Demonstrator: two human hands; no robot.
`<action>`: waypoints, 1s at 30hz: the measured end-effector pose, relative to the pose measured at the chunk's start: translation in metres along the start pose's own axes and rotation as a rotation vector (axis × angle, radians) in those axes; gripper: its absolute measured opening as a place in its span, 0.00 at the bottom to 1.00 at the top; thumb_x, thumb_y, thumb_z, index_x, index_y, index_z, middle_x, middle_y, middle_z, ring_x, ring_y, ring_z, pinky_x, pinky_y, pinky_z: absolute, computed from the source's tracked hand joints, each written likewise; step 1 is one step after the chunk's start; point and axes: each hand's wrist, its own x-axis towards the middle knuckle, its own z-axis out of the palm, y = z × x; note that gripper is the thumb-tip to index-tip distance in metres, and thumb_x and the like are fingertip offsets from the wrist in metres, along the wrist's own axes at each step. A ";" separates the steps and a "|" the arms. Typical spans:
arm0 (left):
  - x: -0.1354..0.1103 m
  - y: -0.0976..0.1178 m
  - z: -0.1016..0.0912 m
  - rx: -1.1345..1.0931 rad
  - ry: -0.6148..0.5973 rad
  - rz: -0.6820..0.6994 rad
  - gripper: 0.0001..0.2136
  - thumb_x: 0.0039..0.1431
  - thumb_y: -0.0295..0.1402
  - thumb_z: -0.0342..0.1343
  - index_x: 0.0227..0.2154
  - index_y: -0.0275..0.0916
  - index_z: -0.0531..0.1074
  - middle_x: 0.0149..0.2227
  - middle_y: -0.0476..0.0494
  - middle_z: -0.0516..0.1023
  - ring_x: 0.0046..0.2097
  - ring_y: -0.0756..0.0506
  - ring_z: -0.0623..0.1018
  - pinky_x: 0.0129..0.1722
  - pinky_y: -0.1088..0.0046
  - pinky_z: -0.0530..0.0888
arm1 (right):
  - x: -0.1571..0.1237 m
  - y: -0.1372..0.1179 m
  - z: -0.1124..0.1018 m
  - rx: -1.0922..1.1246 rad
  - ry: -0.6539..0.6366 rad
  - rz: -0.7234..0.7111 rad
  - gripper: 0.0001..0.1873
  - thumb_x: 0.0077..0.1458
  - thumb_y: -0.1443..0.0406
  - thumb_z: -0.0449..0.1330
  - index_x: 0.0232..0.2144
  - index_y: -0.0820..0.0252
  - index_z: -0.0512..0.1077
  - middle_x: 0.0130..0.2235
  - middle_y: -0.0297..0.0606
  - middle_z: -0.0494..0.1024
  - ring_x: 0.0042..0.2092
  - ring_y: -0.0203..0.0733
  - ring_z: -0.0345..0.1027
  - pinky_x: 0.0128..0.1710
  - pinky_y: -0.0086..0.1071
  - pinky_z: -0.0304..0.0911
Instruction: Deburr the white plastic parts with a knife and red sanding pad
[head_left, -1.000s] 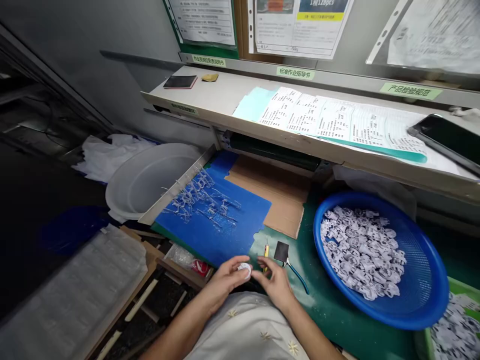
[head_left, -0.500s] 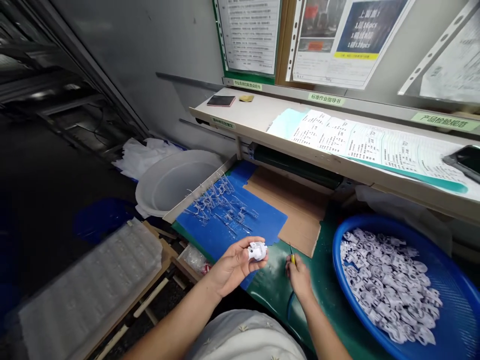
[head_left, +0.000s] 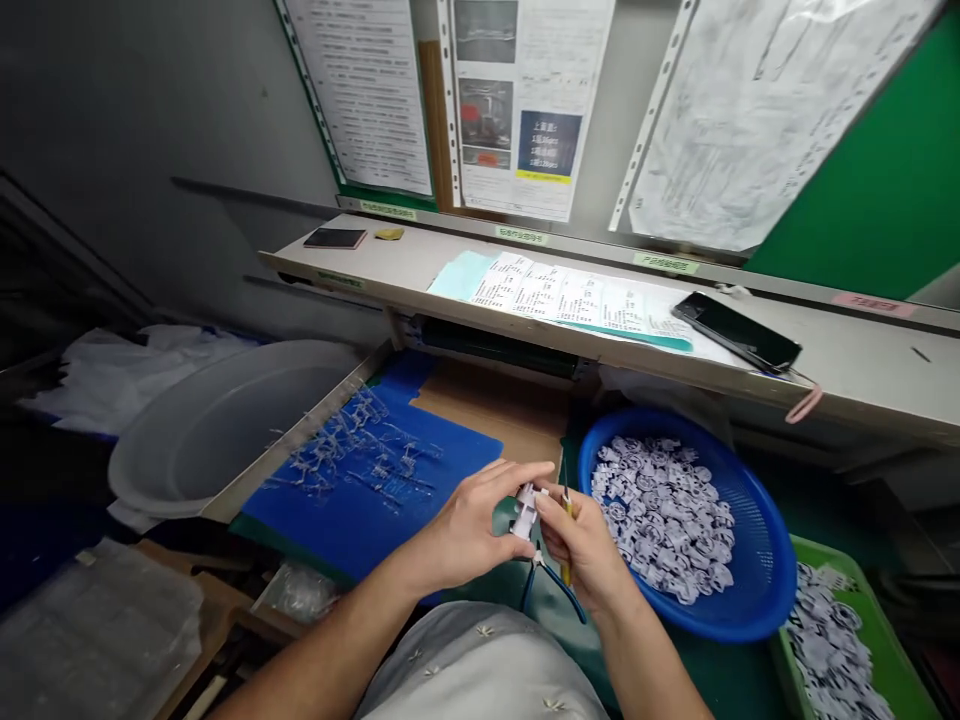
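Note:
Between the fingers and thumb of my left hand (head_left: 472, 520) is a small white plastic part (head_left: 527, 510). My right hand (head_left: 585, 545) is closed around a yellow-handled tool (head_left: 567, 508) with a thin, dark, pointed tip. That tip points up and away from me, and the tool's exact kind is unclear. The right thumb and fingertips also touch the white part's right side. Just below both hands, cutting pliers (head_left: 553, 584) with dark blue handles lie on the green table surface.
To the right, a blue basket (head_left: 765, 610) holds many white parts, beside a green tray (head_left: 874, 610) of similar parts. Clear plastic sprues (head_left: 360, 450) lie on a blue sheet (head_left: 315, 525). A grey tub (head_left: 150, 470) stands left. Above runs a shelf (head_left: 405, 270) with a phone (head_left: 739, 330).
The view has swung right. My right hand has come up from the table with the yellow-handled tool and now meets the white part in my left hand. The pliers have come into view.

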 end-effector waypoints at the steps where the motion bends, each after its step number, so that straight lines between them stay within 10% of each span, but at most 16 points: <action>1: 0.004 0.001 0.003 -0.047 0.001 0.014 0.38 0.39 0.25 0.73 0.57 0.47 0.71 0.51 0.42 0.78 0.52 0.37 0.74 0.56 0.60 0.67 | 0.000 0.000 0.001 0.094 -0.026 0.006 0.24 0.50 0.45 0.64 0.31 0.59 0.67 0.18 0.20 0.50 0.19 0.26 0.37 0.18 0.25 0.35; 5: 0.015 -0.009 0.013 -0.402 0.002 -0.017 0.35 0.35 0.34 0.76 0.51 0.41 0.75 0.47 0.39 0.79 0.49 0.38 0.76 0.51 0.63 0.71 | -0.001 0.001 -0.005 0.240 -0.047 -0.030 0.25 0.55 0.43 0.58 0.28 0.58 0.65 0.20 0.23 0.55 0.19 0.26 0.42 0.18 0.24 0.40; 11: 0.018 -0.019 0.007 -0.734 0.001 -0.136 0.31 0.43 0.42 0.73 0.51 0.37 0.76 0.44 0.37 0.80 0.45 0.41 0.77 0.50 0.65 0.70 | -0.008 -0.021 -0.046 -0.465 0.263 -0.322 0.21 0.63 0.47 0.52 0.37 0.57 0.73 0.27 0.32 0.67 0.28 0.33 0.60 0.27 0.28 0.56; 17: 0.017 -0.021 0.005 -0.834 -0.084 -0.170 0.28 0.47 0.44 0.70 0.50 0.35 0.77 0.44 0.35 0.81 0.43 0.41 0.78 0.46 0.67 0.71 | -0.020 -0.062 -0.050 -1.040 -0.030 -0.527 0.21 0.69 0.56 0.46 0.59 0.45 0.67 0.32 0.34 0.69 0.34 0.38 0.64 0.34 0.32 0.57; 30: 0.021 -0.023 0.005 -0.898 -0.178 -0.251 0.28 0.39 0.40 0.74 0.44 0.30 0.80 0.38 0.36 0.83 0.39 0.43 0.79 0.41 0.71 0.71 | -0.002 -0.069 -0.047 -1.035 -0.259 -0.532 0.17 0.67 0.61 0.52 0.55 0.43 0.72 0.28 0.31 0.69 0.30 0.34 0.64 0.31 0.30 0.54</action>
